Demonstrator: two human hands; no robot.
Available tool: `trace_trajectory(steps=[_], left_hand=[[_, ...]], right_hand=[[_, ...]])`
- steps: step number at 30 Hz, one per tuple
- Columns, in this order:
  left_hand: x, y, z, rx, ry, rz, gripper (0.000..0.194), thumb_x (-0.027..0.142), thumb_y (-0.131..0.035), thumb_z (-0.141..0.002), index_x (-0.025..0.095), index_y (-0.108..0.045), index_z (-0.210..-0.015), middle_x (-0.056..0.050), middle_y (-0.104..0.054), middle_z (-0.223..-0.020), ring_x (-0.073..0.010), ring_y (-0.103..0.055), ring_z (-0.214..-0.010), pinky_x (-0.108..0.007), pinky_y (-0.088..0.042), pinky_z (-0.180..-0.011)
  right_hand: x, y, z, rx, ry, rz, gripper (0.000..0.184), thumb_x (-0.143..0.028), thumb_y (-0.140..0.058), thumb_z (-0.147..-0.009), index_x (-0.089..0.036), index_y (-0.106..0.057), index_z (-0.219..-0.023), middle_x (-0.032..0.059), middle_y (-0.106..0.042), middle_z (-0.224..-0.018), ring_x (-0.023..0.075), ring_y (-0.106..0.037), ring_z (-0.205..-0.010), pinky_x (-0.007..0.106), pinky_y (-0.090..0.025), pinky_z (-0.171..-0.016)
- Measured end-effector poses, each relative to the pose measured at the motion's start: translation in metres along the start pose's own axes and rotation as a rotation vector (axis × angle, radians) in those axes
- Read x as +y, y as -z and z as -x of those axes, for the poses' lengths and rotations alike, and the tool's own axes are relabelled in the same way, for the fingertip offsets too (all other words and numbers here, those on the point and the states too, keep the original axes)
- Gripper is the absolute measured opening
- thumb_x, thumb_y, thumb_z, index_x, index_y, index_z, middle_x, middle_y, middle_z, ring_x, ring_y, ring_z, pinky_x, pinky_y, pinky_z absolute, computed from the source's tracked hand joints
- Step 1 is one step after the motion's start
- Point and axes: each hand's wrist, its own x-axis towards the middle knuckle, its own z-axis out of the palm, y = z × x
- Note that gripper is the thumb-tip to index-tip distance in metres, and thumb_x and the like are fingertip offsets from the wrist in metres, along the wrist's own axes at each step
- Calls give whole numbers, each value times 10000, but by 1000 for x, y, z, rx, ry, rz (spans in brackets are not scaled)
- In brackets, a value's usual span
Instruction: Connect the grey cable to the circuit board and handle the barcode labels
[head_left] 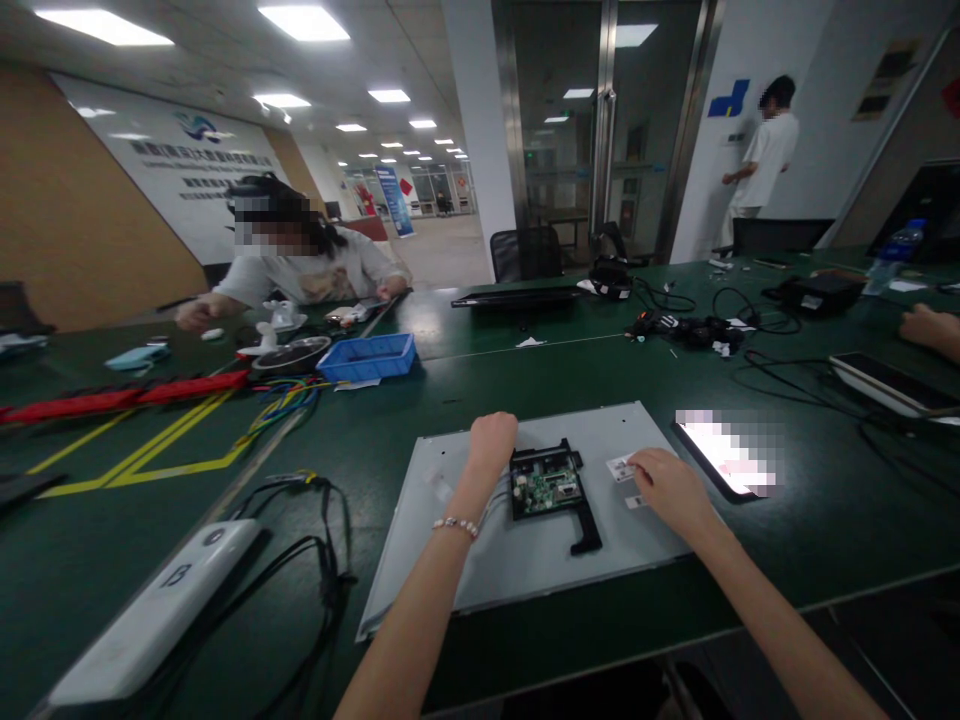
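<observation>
A flat pale metal panel [480,575] lies on the green table in front of me. On its middle sits a black plastic bracket [589,530] around a green circuit board [541,492]. My left hand [493,440] is closed at the bracket's upper left corner, its fingertips turned away from view. Pale cables run from the board's left side under that wrist. Over the white label [621,468] on the panel's right part, my right hand [667,487] has its fingers bent together. Whatever either hand may hold is hidden.
A lit phone [724,455] lies right of the panel. On the left are a white power strip-like device [161,610], black cables [326,560] and a blue tray [367,357]. A person [304,250] sits across the table; another stands far right. A hand [932,328] shows at the right edge.
</observation>
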Motion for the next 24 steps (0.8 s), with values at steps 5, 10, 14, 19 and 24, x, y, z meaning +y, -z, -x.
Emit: trace_trajectory(steps=[5,10,14,19,24], left_hand=[[-5,-4,4,-12,17,56,223,203,-476,-849,130,-684,-876,-162,-681,-923,-234,-642,-913,-327,-475,-819],[-16,6,17,31,14,141,291,286,-409,-894,182,-635,-1046,-103,-671,-1025,-206,-615,-982,-298,-458,-846],[-21,6,34,67,-27,234,333,290,-393,-904,174,-557,-1170,-80,-617,-1156,-185,-570,-1068,-280,-421,-926],[-23,-2,55,24,-244,494,547,395,-456,-878,177,-339,-1366,-96,-402,-1400,-204,-384,-1285,-336,-304,-1067],[-26,-9,68,-207,-365,579,1000,563,-632,-707,244,-51,-1456,-109,-48,-1534,-282,-141,-1390,-423,-227,-1105]], right_hand=[[2,-1,-1,-13,5,8,249,-127,-413,-836,-182,-639,-923,68,-661,-973,199,-591,-920,320,-444,-844],[3,-1,0,-12,-8,-7,244,-139,-405,-842,-176,-636,-911,68,-659,-961,196,-593,-914,324,-450,-844],[4,-1,1,8,-13,-45,263,-154,-395,-857,-173,-630,-974,80,-651,-1005,200,-594,-935,345,-456,-859],[3,-7,1,15,20,-116,303,-243,-459,-856,-189,-593,-1122,99,-609,-1146,228,-555,-1065,400,-431,-933],[7,-20,-2,-12,34,-141,403,-329,-560,-808,-167,-565,-1177,117,-579,-1198,246,-519,-1118,422,-408,-971]])
